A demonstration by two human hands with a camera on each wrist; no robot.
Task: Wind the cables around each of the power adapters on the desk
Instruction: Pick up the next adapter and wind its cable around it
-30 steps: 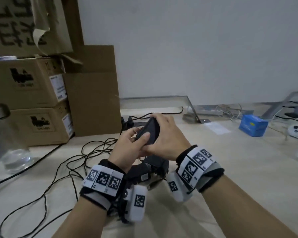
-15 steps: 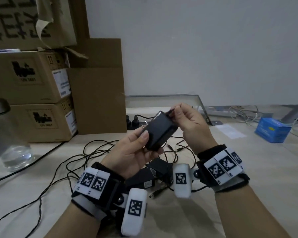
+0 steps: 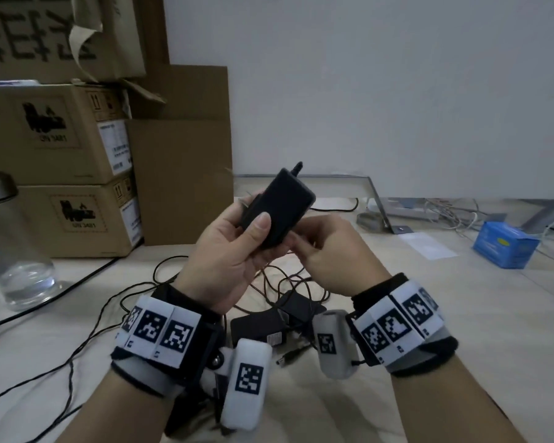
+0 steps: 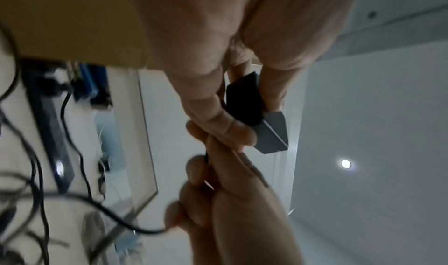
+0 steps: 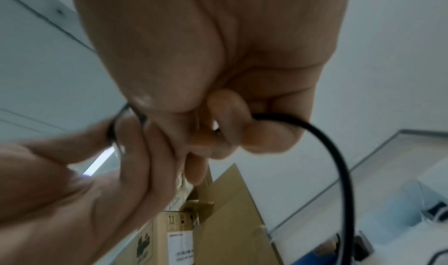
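My left hand (image 3: 237, 251) grips a black power adapter (image 3: 277, 209) above the desk, thumb across its face, its cable end pointing up and away. In the left wrist view the adapter (image 4: 244, 100) sits between thumb and fingers. My right hand (image 3: 330, 251) is just right of and below the adapter, fingers curled. In the right wrist view those fingers pinch the adapter's thin black cable (image 5: 322, 135), which loops down to the right. Two more black adapters (image 3: 269, 321) lie on the desk between my wrists amid loose tangled cables (image 3: 173, 282).
Stacked cardboard boxes (image 3: 61, 155) stand at the back left, a glass jar (image 3: 10, 244) at the far left. A blue box (image 3: 506, 247) sits at the right. A metal frame (image 3: 375, 206) and wires lie along the white wall. The desk (image 3: 461, 314) is pale wood.
The left hand has lifted and tilted the adapter more upright. The right hand has dropped from the adapter's top end to below its right side, with the cable.
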